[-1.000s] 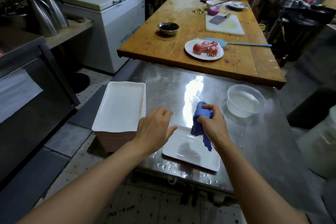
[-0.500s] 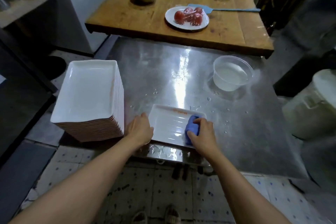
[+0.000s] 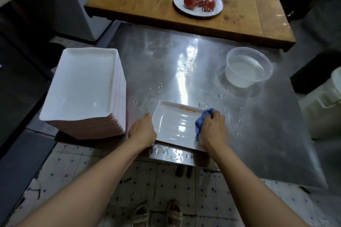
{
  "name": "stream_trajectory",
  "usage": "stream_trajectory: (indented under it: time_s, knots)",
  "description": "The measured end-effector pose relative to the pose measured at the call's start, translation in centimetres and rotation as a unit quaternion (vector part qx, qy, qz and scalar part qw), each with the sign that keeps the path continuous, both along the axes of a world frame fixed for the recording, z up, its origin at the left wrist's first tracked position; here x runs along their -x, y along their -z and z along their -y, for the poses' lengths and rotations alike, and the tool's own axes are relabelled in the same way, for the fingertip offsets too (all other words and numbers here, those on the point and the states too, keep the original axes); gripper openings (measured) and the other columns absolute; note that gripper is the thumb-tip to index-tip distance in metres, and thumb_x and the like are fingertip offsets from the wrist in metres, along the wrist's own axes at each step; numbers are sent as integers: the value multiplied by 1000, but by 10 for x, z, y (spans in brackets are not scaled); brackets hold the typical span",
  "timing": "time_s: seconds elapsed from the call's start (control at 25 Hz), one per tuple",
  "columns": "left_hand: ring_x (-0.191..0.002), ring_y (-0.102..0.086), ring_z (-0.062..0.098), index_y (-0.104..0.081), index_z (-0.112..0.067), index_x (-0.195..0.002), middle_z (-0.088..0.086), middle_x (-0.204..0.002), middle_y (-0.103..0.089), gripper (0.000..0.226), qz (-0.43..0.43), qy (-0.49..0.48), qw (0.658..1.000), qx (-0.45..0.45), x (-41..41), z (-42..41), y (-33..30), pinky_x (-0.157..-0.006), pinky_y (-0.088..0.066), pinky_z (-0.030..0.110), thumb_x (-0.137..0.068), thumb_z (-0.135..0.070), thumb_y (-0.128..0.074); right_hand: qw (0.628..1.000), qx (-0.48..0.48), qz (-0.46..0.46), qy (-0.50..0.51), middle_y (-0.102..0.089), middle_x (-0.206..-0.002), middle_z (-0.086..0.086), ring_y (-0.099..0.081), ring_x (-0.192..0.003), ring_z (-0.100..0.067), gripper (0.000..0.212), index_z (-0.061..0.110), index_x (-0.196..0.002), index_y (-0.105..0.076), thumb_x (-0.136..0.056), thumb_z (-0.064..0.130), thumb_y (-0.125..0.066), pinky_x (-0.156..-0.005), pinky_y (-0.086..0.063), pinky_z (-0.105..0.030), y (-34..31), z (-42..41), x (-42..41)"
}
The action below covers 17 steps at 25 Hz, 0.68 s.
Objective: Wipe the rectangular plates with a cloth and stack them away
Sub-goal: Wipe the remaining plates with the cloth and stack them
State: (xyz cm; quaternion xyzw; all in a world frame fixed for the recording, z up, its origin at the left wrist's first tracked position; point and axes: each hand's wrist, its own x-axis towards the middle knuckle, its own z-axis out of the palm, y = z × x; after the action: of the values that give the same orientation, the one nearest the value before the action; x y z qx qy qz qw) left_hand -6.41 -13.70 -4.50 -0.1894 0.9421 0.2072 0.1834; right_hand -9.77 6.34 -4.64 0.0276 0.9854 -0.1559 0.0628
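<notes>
The left hand (image 3: 142,131) grips the plate (image 3: 175,123) edge, steadying it on the worktop (image 3: 184,72); right hand (image 3: 212,128) fingers clutch the cloth (image 3: 202,121), wiping.

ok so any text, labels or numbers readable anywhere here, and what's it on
Orange printed mark along the far rim of the plate being wiped: there, but too small and blurred to read.
Stack of white plates, clear tub of water, blue cloth, plate of wrapped tomatoes: no text visible.
Nothing else in view carries legible writing.
</notes>
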Motion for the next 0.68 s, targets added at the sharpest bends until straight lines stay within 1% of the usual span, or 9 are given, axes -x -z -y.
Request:
stream_trajectory:
  time_s: [0.12, 0.2, 0.32, 0.36, 0.44, 0.52, 0.6, 0.68]
  knots:
    - [-92, -55, 31, -43, -11, -105, 11, -103, -58, 28, -1, 1, 1000, -11, 1, 4, 3, -67, -40, 34, -80, -2, -49, 1000, 6, -16, -21, -38, -126, -16, -39, -113, -33, 31, 6, -123, -45, -93, 7, -38, -86, -37, -37, 7, 15, 9]
    - [-89, -55, 29, -43, -12, -103, 10, -101, -58, 27, -9, 1, 1000, -21, 0, 5, 5, -65, -40, 33, -79, -2, -49, 998, 24, -27, -49, -37, -128, -13, -39, -114, -29, 32, 9, -124, -47, -93, 8, -40, -86, -37, -35, 12, 32, 9]
    - [-85, -54, 28, -43, -13, -101, 10, -100, -58, 27, -18, 5, 999, -37, 1, 6, 6, -64, -40, 33, -78, -1, -49, 989, 67, -51, -119, -39, -132, -10, -40, -114, -25, 30, 7, -119, -54, -90, 12, -53, -75, -32, -26, 14, 61, 11]
    - [-84, -54, 29, -42, -13, -100, 10, -99, -58, 26, -21, 7, 999, -40, 1, 6, 6, -63, -40, 33, -78, -1, -50, 985, 72, -53, -148, -39, -135, -10, -41, -114, -26, 31, 6, -118, -56, -88, 15, -58, -74, -32, -26, 14, 70, 11]
    - [-81, -52, 30, -40, -13, -94, 11, -96, -57, 22, -27, 12, 999, -39, 1, 8, 7, -62, -38, 34, -79, -3, -51, 978, 72, -43, -191, -36, -142, -10, -39, -116, -28, 34, 8, -120, -57, -87, 17, -60, -82, -36, -28, 15, 85, 15]
    - [-76, -49, 28, -36, -14, -89, 10, -90, -55, 21, -32, 14, 999, -39, 0, 8, 9, -60, -36, 34, -79, -4, -51, 973, 80, -34, -216, -35, -143, -8, -39, -117, -28, 32, 9, -118, -58, -87, 14, -59, -90, -37, -31, 14, 94, 18]
    - [-77, -50, 28, -36, -14, -88, 10, -88, -54, 21, -34, 8, 998, -46, 0, 9, 11, -60, -36, 33, -80, -5, -53, 965, 104, -21, -238, -42, -138, -11, -43, -115, -30, 31, 5, -115, -61, -85, 11, -62, -93, -37, -31, 11, 94, 19]
    - [-79, -52, 28, -38, -14, -87, 11, -90, -57, 21, -37, 2, 997, -65, 1, 12, 13, -62, -37, 32, -80, -5, -56, 954, 123, 7, -272, -48, -132, -11, -44, -115, -31, 35, 4, -117, -62, -83, 10, -65, -97, -34, -30, 8, 88, 13]
